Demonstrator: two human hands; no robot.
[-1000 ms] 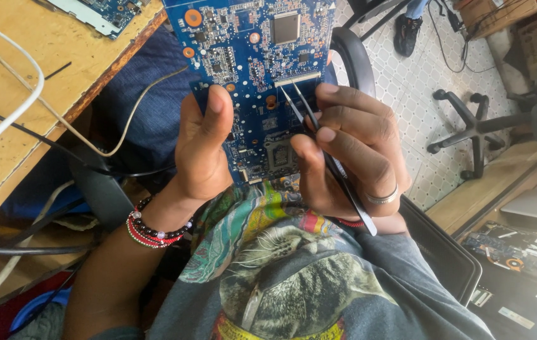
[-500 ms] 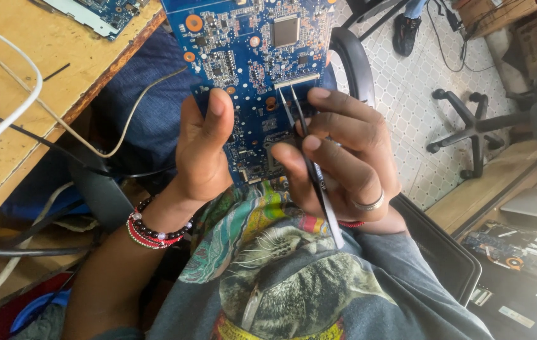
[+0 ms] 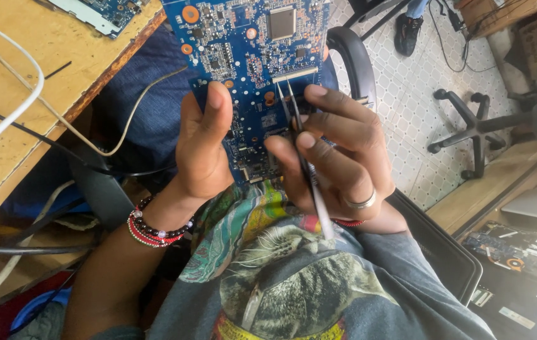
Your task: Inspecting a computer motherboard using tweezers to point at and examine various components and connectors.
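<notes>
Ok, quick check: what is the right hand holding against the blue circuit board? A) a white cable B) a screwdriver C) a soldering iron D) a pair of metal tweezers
D: the right hand pinches thin metal tweezers, tips on the blue circuit board, which the left hand grips by its lower edge.

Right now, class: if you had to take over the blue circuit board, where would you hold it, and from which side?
Hold the blue circuit board by its bare left edge, coming in from the left, as the left hand does. The tweezers in the right hand occupy the middle, and the face is crowded with small parts.
</notes>
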